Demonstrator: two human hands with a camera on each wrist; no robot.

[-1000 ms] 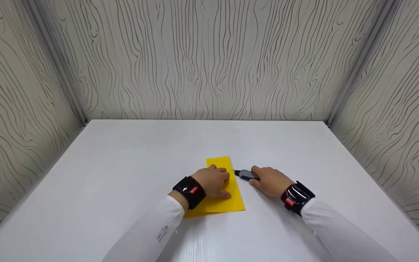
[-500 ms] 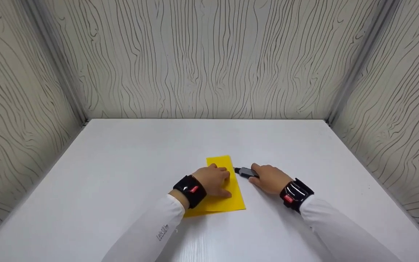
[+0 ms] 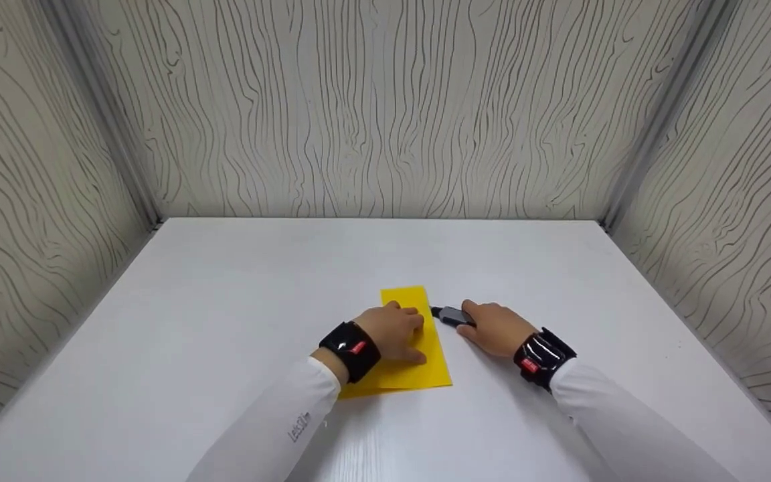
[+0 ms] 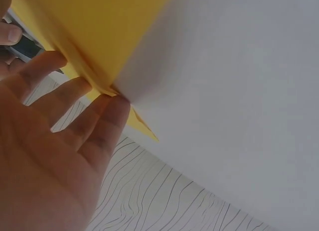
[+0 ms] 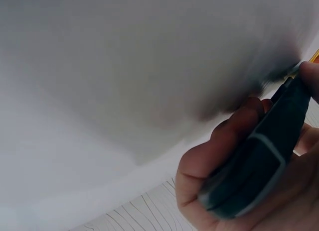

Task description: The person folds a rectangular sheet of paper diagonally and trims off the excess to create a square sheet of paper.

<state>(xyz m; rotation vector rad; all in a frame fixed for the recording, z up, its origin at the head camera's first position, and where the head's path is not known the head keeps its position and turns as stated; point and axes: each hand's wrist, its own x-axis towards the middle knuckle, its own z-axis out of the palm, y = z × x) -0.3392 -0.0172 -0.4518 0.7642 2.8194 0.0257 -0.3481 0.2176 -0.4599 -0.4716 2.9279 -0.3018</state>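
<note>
A folded sheet of yellow paper (image 3: 434, 369) lies on the white table, its layers parting slightly along the near edge. My left hand (image 3: 387, 333) rests on top of it with fingers spread, pressing it down. The left wrist view shows these fingertips (image 4: 117, 107) on the paper (image 4: 124, 27), which creases beside them. With my right hand (image 3: 502, 331) I grip a grey and black utility knife (image 3: 455, 316), its tip pointing left, right at the paper's right edge. The knife's dark handle (image 5: 254, 156) lies across the palm in the right wrist view.
The white tabletop (image 3: 245, 268) spreads around the paper on all sides. Wood-grain patterned panels (image 3: 372, 114) stand at the back and both sides, joined by grey corner posts (image 3: 666, 107). Both wrists carry black bands (image 3: 351, 352).
My right hand and the knife have shifted slightly up and away from me along the paper's right edge. The left hand stays on the paper almost unmoved.
</note>
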